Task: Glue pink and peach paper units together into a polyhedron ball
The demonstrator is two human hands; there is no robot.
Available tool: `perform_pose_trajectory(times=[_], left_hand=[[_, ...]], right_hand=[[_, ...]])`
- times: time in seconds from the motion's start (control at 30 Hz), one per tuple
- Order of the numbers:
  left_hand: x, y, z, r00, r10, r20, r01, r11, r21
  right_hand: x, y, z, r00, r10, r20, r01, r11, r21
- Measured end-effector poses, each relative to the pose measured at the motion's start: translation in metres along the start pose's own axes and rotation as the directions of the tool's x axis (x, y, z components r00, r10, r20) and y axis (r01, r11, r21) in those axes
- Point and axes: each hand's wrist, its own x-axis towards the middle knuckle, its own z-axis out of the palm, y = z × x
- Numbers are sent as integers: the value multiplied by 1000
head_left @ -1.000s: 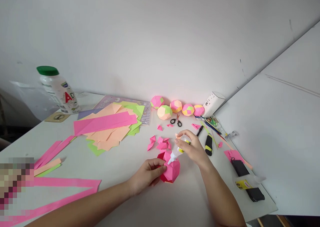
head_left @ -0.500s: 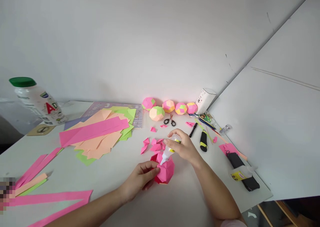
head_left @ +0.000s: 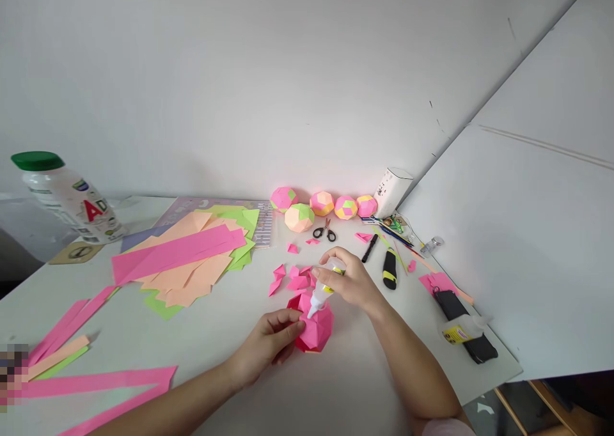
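My left hand (head_left: 275, 340) pinches the left side of a pink folded-paper ball (head_left: 320, 330), whose left part looks open. In my right hand (head_left: 348, 279) is a clear glue bottle (head_left: 326, 289) with a yellow label, tilted downward. Its white nozzle points at the top of the ball, at or very near the paper; I cannot tell whether glue is coming out. Just beyond the ball lie several small folded pink paper pieces (head_left: 300, 281), partly behind the bottle and my right fingers.
Finished paper balls (head_left: 322, 203) line the wall behind small scissors (head_left: 325, 231). A stack of coloured paper (head_left: 192, 257) lies left, near a white bottle (head_left: 71, 199). To the right are a black-and-yellow cutter (head_left: 390, 270), a black phone (head_left: 482, 350) and another glue bottle (head_left: 463, 329).
The view has shifted very slightly. Both hands, the glue bottle and the paper ball hold nearly the same position.
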Motion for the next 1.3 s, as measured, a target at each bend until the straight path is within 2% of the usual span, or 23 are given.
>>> perform_pose_trajectory(times=[0.77,1.13,1.3], left_hand=[[0,3,1,1000,-2,-1,2,1000,-3],[0,0,0,1000,-5,-6,5,1000,-20],[0,0,-1,1000,-1,-1,1,1000,-18]], right_hand=[[1,2,0,999,9,42,-10,1000,1],[1,1,-2,999,-32,25,33,998,-55],[1,4,-3,999,-12,49,16,997,-75]])
